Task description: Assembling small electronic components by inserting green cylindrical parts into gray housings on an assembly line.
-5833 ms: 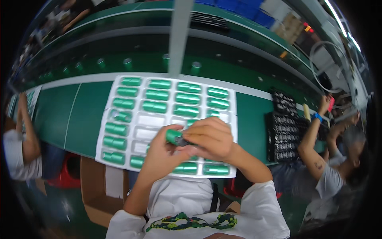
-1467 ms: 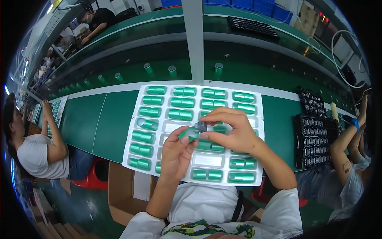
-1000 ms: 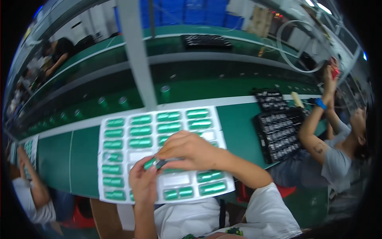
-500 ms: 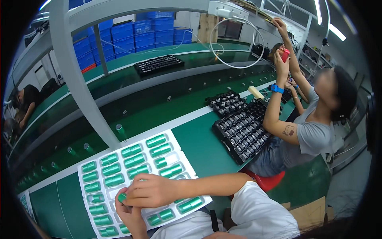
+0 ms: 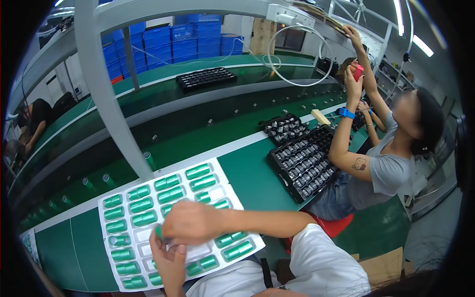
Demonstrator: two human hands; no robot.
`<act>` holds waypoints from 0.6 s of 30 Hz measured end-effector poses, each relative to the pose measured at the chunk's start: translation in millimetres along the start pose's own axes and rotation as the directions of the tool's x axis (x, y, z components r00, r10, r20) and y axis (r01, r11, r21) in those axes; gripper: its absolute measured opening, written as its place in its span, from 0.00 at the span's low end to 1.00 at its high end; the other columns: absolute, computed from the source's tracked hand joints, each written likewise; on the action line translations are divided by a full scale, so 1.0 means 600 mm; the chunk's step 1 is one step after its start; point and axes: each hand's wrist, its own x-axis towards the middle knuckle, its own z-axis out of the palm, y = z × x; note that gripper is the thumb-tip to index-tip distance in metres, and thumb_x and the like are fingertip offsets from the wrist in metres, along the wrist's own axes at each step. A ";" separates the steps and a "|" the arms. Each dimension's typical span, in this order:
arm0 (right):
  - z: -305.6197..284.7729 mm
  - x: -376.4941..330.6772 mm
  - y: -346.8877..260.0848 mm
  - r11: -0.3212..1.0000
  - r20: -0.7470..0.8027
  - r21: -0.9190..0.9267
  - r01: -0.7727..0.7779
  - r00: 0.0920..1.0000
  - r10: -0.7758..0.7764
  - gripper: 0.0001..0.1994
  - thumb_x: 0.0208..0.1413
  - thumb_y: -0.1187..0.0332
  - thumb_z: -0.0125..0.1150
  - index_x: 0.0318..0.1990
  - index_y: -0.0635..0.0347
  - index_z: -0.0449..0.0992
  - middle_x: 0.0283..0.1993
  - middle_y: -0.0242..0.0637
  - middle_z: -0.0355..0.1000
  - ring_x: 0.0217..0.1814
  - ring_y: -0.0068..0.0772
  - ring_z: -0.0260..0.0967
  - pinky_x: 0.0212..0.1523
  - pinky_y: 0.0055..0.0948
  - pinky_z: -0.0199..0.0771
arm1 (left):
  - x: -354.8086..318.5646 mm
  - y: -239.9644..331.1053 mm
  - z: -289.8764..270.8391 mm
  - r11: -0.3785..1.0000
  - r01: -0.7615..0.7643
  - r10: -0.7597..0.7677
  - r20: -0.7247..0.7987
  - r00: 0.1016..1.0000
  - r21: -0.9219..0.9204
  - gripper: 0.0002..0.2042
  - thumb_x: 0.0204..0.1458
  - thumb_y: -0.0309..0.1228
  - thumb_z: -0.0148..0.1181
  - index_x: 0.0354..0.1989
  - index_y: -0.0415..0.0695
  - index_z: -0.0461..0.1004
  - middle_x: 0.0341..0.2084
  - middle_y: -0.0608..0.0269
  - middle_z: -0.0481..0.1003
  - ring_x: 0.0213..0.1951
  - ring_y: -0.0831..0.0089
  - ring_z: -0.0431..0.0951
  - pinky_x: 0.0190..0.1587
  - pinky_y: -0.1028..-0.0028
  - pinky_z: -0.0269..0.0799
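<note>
My left hand [image 5: 168, 260] is closed on a small shiny green cylinder [image 5: 158, 231], whose upper end shows above the fingers. Blurred by motion, my right hand [image 5: 195, 222] reaches across with its fingers curled together right beside that cylinder; what they pinch is hidden. Under both hands lies a white moulded tray [image 5: 110, 273], tilted against my lap and the bench edge. Green cylinders [image 5: 198, 171] fill most of its pockets, some in two pieces. A few pockets near my hands hold nothing, and my right forearm covers part of the tray.
Green cylinders [image 5: 106, 180] and small metal parts stand along the dark green conveyor [image 5: 183, 141] ahead. Black trays of metal parts [image 5: 302, 163] sit on the bench at right, beside a seated co-worker [image 5: 391, 148] with raised arms. A grey post [image 5: 111, 104] rises behind the white tray.
My right hand has shifted slightly up and right and is now blurred. My left hand has moved a little right with the green cylinder. The view has shifted slightly.
</note>
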 end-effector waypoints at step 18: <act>-0.066 -0.095 0.314 0.372 -0.138 -0.253 -0.893 0.414 0.900 0.17 0.52 0.60 0.69 0.44 0.62 0.77 0.43 0.47 0.77 0.48 0.50 0.76 0.49 0.44 0.75 | -0.027 0.040 0.000 0.639 -0.492 -0.088 0.691 0.718 0.592 0.13 0.49 0.34 0.70 0.40 0.41 0.80 0.39 0.57 0.73 0.43 0.58 0.73 0.47 0.64 0.71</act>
